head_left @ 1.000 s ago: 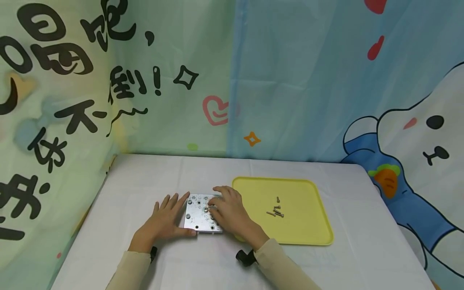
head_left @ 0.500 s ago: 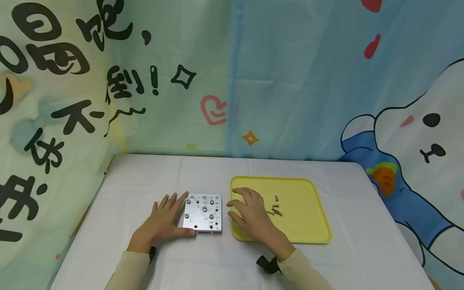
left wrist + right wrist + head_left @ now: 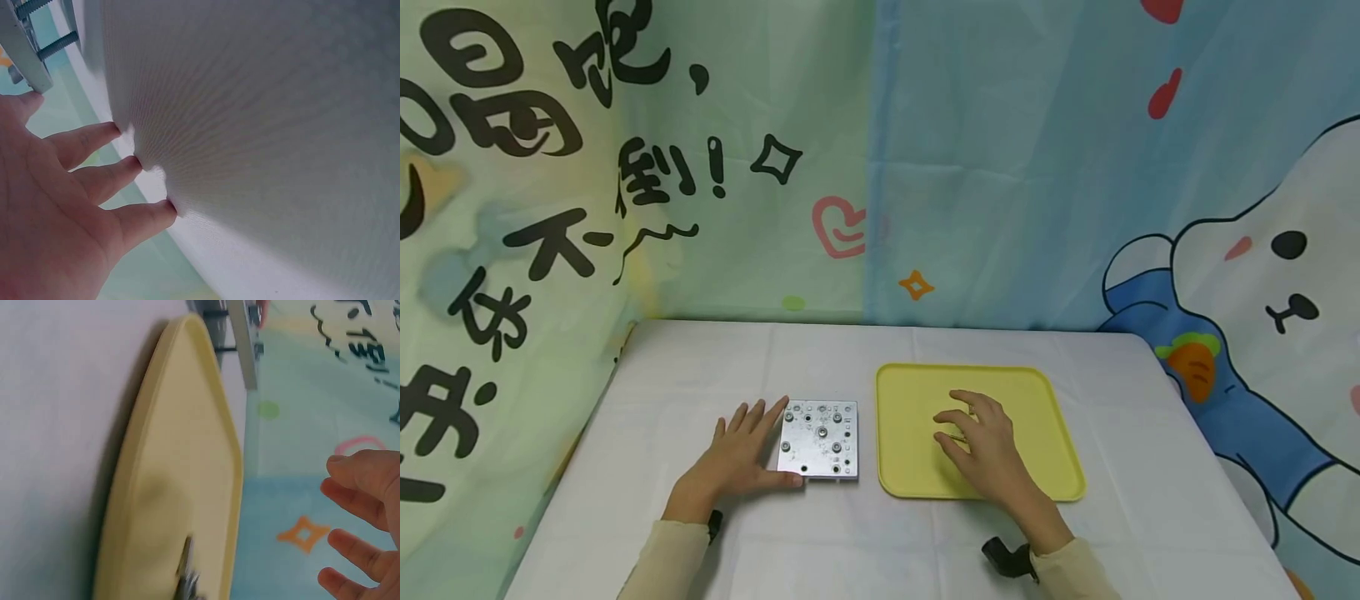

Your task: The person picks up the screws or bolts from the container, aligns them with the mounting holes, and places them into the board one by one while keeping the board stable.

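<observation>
A square silver metal plate point(image 3: 818, 450) with several holes and screw heads sits left of the tray. My left hand point(image 3: 737, 458) rests beside it, the index fingertip at its far left corner and the thumb along its near edge. In the left wrist view the other fingertips press the cloth, and threaded screws point(image 3: 57, 45) stick out beneath the plate. Over the yellow tray point(image 3: 910, 467) hovers my right hand point(image 3: 988, 450), fingers spread and loosely bent, with nothing seen between them. Loose screws point(image 3: 187, 575) lie in the tray below it, mostly hidden by that hand in the head view.
A white cloth point(image 3: 737, 358) covers the table. Printed curtains point(image 3: 985, 167) stand behind it and along its left side. A black wrist camera point(image 3: 1006, 557) hangs under the right wrist, low over the cloth.
My right hand has left the metal plate and moved right, over the screws in the tray. The left hand stays at the plate, which has not moved.
</observation>
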Motion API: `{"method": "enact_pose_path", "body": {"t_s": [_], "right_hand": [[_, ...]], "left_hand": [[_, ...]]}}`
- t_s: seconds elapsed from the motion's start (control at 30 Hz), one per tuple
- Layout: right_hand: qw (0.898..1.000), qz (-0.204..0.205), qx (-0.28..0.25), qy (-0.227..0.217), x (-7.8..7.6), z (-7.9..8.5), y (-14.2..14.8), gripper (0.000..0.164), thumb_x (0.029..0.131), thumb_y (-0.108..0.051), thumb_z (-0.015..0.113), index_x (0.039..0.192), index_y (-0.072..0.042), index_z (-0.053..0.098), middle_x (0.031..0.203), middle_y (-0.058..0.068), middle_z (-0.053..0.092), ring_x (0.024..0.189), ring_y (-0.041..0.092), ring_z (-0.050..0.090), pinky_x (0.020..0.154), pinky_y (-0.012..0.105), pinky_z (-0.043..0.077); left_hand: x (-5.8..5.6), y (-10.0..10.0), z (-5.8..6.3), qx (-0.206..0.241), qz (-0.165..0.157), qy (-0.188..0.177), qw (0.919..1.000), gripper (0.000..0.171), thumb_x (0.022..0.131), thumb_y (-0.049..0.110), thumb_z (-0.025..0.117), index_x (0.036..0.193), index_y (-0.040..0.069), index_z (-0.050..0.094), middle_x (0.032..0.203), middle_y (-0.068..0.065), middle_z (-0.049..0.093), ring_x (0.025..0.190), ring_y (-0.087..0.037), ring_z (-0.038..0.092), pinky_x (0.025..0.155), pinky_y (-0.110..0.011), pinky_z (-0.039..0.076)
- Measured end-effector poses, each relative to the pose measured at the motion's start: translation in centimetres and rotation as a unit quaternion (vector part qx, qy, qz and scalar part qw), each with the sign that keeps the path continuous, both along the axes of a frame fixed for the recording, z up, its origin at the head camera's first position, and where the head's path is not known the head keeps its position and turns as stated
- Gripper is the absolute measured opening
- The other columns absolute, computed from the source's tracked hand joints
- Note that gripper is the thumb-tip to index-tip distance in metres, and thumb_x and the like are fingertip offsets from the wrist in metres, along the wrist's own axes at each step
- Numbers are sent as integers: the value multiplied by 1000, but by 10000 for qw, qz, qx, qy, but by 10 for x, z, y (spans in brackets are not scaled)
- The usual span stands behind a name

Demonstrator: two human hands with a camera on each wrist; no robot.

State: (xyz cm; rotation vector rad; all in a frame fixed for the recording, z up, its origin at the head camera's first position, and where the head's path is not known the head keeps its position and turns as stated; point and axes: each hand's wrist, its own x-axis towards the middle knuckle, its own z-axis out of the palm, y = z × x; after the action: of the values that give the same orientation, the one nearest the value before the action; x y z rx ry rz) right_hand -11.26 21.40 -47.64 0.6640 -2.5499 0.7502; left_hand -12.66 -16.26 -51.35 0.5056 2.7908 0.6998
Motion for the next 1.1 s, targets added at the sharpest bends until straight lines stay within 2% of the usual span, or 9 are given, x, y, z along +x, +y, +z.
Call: {"method": "enact_pose_path", "body": {"t_s": [0.23, 0.43, 0.73, 0.97, 1.1], "right_hand": [[9974, -482, -465, -250, 4, -13, 32, 24, 79, 2, 82, 101, -3, 73, 129, 25, 56, 119, 52, 43, 90, 71, 31], [9936, -783, -610, -538, 7, -22, 51, 22, 81, 3, 80, 102, -1, 72, 128, 27, 55, 120, 53, 42, 91, 72, 28], [9861, -1104, -661, -1053, 8, -29, 59, 16, 85, -3, 77, 101, -1, 73, 127, 29, 56, 119, 57, 43, 87, 74, 30], [9741, -1288, -654, -1742, 6, -36, 63, 14, 90, -8, 74, 103, -2, 73, 131, 29, 54, 122, 55, 41, 90, 74, 30], [9714, -1337, -582, -1874, 5, -40, 63, 15, 90, -9, 74, 103, -3, 73, 131, 28, 54, 122, 54, 41, 90, 74, 31]], "left_hand": [[2, 0, 0, 13, -13, -18, 10000, 122, 68, 78, 72, 162, 23, 17, 159, -29, 23, 145, -53, 14, 110, -73, 10], [2, 1, 0, 20, 15, -16, 10000, 122, 68, 81, 69, 162, 24, 16, 160, -27, 22, 146, -51, 14, 111, -72, 9], [2, 1, 4, 10, -5, -35, 10000, 121, 69, 78, 71, 162, 22, 17, 159, -28, 23, 145, -52, 14, 111, -72, 10], [2, 1, 3, -22, -6, 37, 10000, 121, 69, 79, 70, 162, 22, 17, 159, -28, 24, 145, -52, 15, 110, -73, 11], [3, 1, 3, -24, -8, 40, 10000, 122, 69, 80, 70, 162, 22, 17, 159, -28, 24, 145, -52, 15, 111, -72, 11]]}}
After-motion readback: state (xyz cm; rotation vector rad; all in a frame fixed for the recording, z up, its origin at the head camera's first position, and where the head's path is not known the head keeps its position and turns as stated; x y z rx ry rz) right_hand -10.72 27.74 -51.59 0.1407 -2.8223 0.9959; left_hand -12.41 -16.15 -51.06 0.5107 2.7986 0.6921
